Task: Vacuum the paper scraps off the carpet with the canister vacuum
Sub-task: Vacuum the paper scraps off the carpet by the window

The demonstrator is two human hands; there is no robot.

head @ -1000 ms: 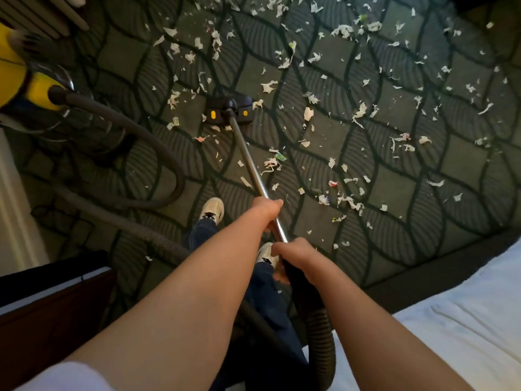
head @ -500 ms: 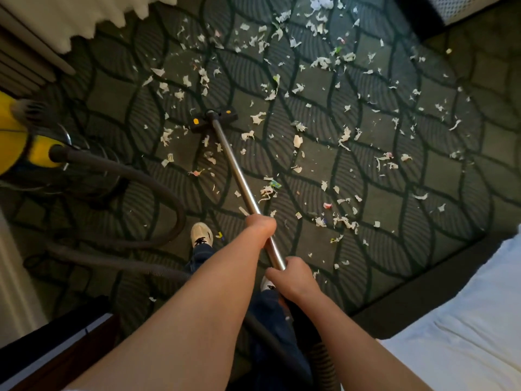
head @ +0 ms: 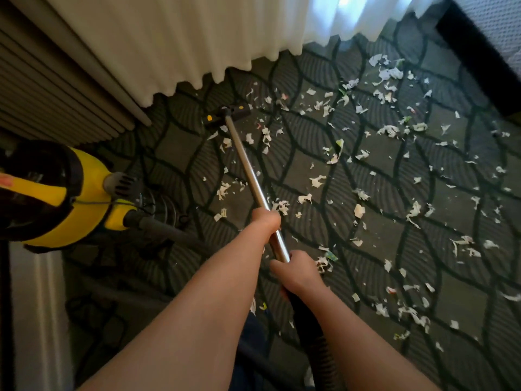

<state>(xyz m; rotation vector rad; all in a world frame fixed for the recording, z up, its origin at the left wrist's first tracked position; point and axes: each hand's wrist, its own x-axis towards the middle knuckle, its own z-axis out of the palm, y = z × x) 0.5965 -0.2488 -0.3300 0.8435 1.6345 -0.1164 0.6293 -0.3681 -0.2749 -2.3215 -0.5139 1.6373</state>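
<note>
A smooth, shiny metal tube [head: 248,167] is gripped by both hands: the left hand [head: 266,220] further along it, the right hand [head: 298,270] nearer, where the black handle begins. The fingers are curled round the tube, but their tips are hidden under it. The flat black floor nozzle [head: 227,115] is laid on the dark, leaf-patterned carpet [head: 174,142], near a pleated white curtain [head: 183,38]. Torn, curled paper scraps [head: 318,180] are scattered mostly right of the tube. The rounded yellow canister vacuum [head: 70,198] is cut off at the left edge. The ribbed hose [head: 324,359] is partly hidden by the right forearm.
</note>
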